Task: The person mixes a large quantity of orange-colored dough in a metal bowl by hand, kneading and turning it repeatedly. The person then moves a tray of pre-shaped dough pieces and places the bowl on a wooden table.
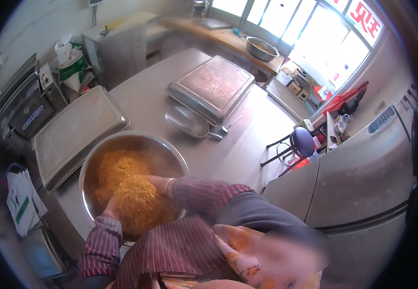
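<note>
A large round metal basin [179,158] on the steel table before me holds a heap of orange-yellow crumbly food [122,162]. Both of my hands are inside it. My left hand [112,208] reaches in from the near left side, its fingers hidden under the crumbs. From the right comes my right hand [158,183], a bracelet at its wrist and its fingers also buried. A mound of the crumbs lies over and between the hands. How far the fingers are closed cannot be seen.
Beside the basin lies a metal tray [79,126]. Another upturned metal tray [214,85], a metal scoop [187,122] and a small ladle [224,129] lie farther off on the table. A round stool [302,137] stands right, near a steel refrigerator [357,173]. A metal bowl [262,50] sits on the window counter.
</note>
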Action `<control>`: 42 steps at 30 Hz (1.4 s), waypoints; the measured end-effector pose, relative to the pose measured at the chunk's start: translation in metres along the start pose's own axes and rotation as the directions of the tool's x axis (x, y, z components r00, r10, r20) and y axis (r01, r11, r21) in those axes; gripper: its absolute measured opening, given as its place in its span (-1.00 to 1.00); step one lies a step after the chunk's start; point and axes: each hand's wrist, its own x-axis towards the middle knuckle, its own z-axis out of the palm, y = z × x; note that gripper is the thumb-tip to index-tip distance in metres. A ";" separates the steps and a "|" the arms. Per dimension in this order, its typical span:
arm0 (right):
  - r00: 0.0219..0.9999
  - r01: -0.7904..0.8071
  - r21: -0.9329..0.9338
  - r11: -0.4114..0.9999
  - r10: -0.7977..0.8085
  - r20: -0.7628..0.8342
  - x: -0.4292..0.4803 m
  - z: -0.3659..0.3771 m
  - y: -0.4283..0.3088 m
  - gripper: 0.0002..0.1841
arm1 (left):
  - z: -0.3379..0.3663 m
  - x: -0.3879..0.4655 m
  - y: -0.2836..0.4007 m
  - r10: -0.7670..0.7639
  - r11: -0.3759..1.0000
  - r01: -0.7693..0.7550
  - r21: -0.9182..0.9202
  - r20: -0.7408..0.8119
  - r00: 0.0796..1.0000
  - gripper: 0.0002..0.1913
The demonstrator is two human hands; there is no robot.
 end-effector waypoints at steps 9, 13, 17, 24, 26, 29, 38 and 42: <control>0.911 0.309 -0.758 0.574 -0.409 0.062 0.044 0.004 -0.014 -0.53 | 0.016 -0.010 0.019 0.121 0.982 -0.118 -0.150 0.011 0.993 -0.40; 0.855 0.343 -0.708 0.617 -0.518 -0.038 0.033 0.017 -0.032 -0.61 | 0.034 -0.008 0.033 0.418 0.874 -0.425 0.236 0.083 0.905 -0.43; 0.969 0.208 -0.440 0.874 -0.245 -0.028 0.031 0.008 -0.046 -0.57 | 0.027 -0.036 0.039 0.317 0.936 -0.303 0.179 -0.055 0.947 -0.55; 0.843 -0.396 0.209 0.894 0.444 -0.303 -0.031 -0.023 -0.025 -0.40 | -0.020 -0.056 0.010 -0.094 0.981 0.137 0.135 -0.286 0.953 -0.35; 0.855 -0.325 0.428 0.843 0.456 -0.248 -0.038 -0.011 -0.015 -0.33 | -0.024 -0.040 -0.013 -0.146 0.989 0.144 -0.023 -0.233 0.962 -0.28; 0.824 -0.361 0.538 0.762 0.530 -0.197 -0.029 0.011 0.000 -0.31 | -0.025 -0.013 -0.033 -0.077 0.997 0.071 -0.036 -0.226 0.971 -0.21; 0.986 0.155 -0.374 0.914 -0.120 0.114 -0.037 0.015 -0.002 -0.18 | -0.029 -0.013 -0.037 0.031 0.999 -0.032 -0.008 -0.111 0.993 -0.36; 0.998 0.029 0.065 0.997 -0.032 0.052 -0.047 0.049 -0.042 -0.45 | -0.010 -0.044 -0.040 0.158 0.987 -0.144 0.064 -0.349 0.924 -0.49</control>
